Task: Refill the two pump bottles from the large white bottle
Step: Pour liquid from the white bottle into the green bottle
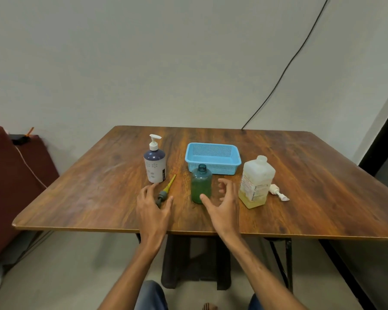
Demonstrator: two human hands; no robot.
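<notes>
Clerk: Entry one, large white bottle (257,182). Upright on the tabletop (99,198), right of centre, with a low layer of yellowish liquid. Whether the neck is capped, I cannot tell. A white pump fitting (278,193) lies just beside it.

Checker: Hazard?

Clerk: It is broad and square. Tilted one-handed, it could surge and overshoot a narrow mouth.

Checker: Entry two?

Clerk: Green bottle (201,186). Upright, neck open, just in front of the blue basket (213,161). It looks light, so a knock at the base would likely topple it.

Checker: And what is near enough to knock it?

Clerk: Right grip (224,202). Fingers spread and curved, holding nothing, with the thumb just beside the bottle's foot. If it closes off-centre, it may push the bottle rather than catch it.

Checker: Entry three?

Clerk: Blue-and-white pump bottle (155,165). Upright at the left, pump in place. Nothing can be poured in until that pump is unscrewed.

Checker: Entry four?

Clerk: Loose pump with a yellow tube (166,192). It lies flat between the two pump bottles. Left grip (152,206) is spread over its grey head, holding nothing. Whether they touch, I cannot tell.

Checker: Risk there?

Clerk: It could roll or get swept aside. The tube may also smear the tabletop, and a slick patch under the bottles would make them slide.
</notes>
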